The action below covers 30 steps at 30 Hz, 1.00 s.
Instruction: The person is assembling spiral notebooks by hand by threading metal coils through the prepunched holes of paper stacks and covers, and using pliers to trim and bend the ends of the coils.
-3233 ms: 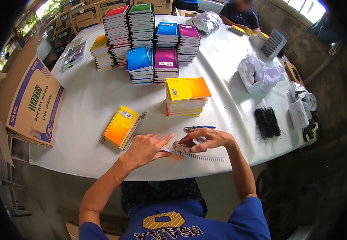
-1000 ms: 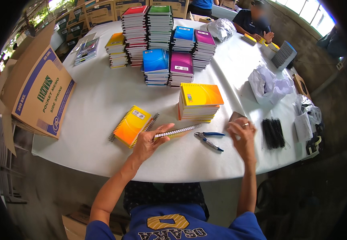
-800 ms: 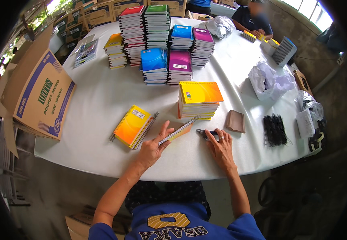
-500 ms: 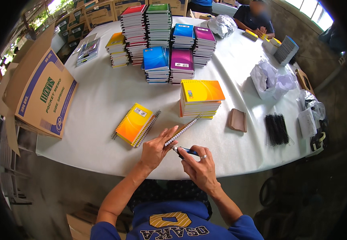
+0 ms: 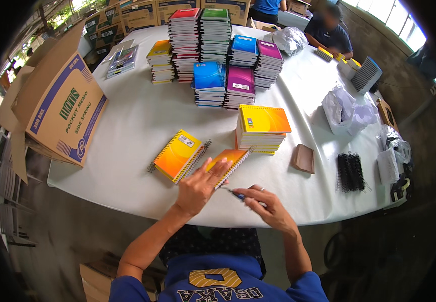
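My left hand (image 5: pixel 196 189) holds an orange and yellow spiral notebook (image 5: pixel 225 162), its fingers across the cover and its coil facing right. My right hand (image 5: pixel 270 205) grips small pliers (image 5: pixel 239 195) with blue and black handles. The plier tips are close to the lower end of the coil; I cannot tell whether they touch it. Left of the held notebook lies another yellow-orange notebook (image 5: pixel 178 155), with loose grey coils (image 5: pixel 201 151) beside and partly under it. A stack of yellow notebooks (image 5: pixel 264 126) stands just beyond my hands.
Tall stacks of coloured notebooks (image 5: pixel 215 50) stand farther back. An open carton (image 5: pixel 67 110) is at the left. On the right are a brown curved piece (image 5: pixel 303 158), a bundle of black coils (image 5: pixel 350 172) and crumpled plastic (image 5: pixel 346 108). A co-worker (image 5: pixel 328 32) sits across the table.
The held notebook has turned from nearly edge-on to show its orange cover, with my left fingers now over it. My right hand and the pliers have pulled slightly away, right and down.
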Motion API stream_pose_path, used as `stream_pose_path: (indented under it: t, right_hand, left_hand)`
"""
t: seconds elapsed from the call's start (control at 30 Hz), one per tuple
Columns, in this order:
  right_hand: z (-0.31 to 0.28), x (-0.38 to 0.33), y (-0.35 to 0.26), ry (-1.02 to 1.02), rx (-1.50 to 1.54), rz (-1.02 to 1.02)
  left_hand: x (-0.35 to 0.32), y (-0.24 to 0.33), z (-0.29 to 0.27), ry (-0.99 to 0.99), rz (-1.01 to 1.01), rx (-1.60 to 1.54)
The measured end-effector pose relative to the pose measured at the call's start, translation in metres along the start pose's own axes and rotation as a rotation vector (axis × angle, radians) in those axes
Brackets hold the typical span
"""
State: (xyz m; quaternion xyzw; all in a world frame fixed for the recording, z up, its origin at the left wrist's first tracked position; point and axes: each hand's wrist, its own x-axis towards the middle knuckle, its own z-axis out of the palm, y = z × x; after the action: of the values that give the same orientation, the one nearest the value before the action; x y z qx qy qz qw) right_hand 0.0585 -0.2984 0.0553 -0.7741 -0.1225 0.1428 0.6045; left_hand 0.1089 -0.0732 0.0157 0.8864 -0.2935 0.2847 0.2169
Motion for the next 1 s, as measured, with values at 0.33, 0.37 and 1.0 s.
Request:
stream_pose_path:
  t: [0.33, 0.37, 1.0]
  right_hand:
    - [-0.068, 0.025, 0.058, 0.504, -0.761, -0.350]
    - [-0.079, 0.041, 0.051, 0.626, -0.647, -0.421]
    - [-0.080, 0.058, 0.013, 0.421, 0.301, -0.253]
  left_hand:
    - [-0.031, -0.123, -0.046, -0.710, -0.064, 0.051]
    - [-0.031, -0.123, -0.045, -0.715, -0.061, 0.048]
    - [0.033, -0.008, -0.006, 0.004, -0.500, -0.956]
